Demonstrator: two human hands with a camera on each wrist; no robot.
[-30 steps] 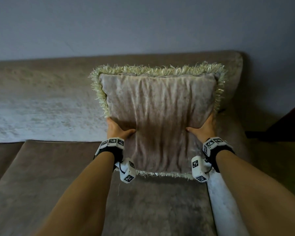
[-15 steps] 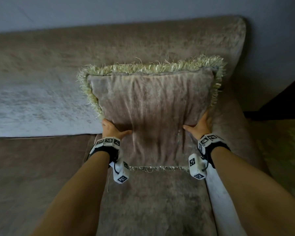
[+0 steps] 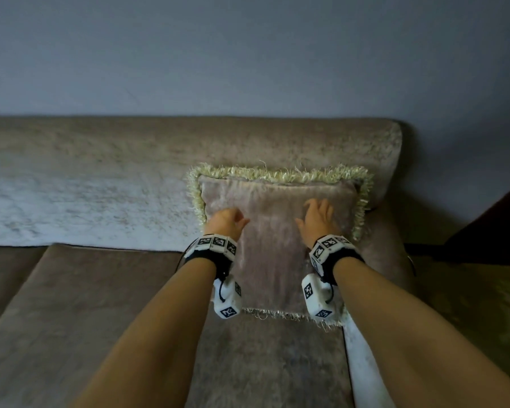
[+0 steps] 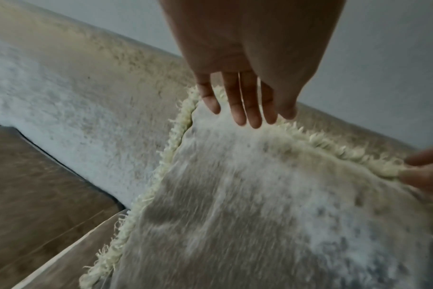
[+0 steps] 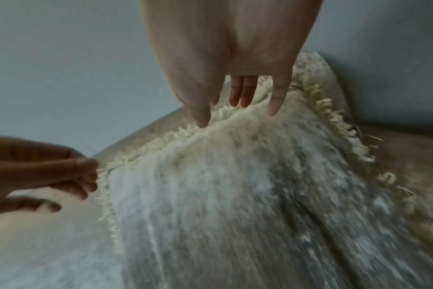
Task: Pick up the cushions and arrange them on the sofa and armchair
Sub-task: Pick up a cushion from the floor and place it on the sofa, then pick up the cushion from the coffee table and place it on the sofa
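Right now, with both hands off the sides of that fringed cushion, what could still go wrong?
The cushion leans against the sofa's backrest at its right end, and neither the left hand nor the right hand grips it. It may slump forward onto the seat. Its bottom fringe looks uneven, so it might settle crooked. Fingers near the top fringe could catch the strands and tug it askew.

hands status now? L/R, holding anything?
Left hand: open, fingers straight over the cushion near its top-left corner, holding nothing.
Right hand: open, fingers extended over the cushion's upper right, holding nothing.
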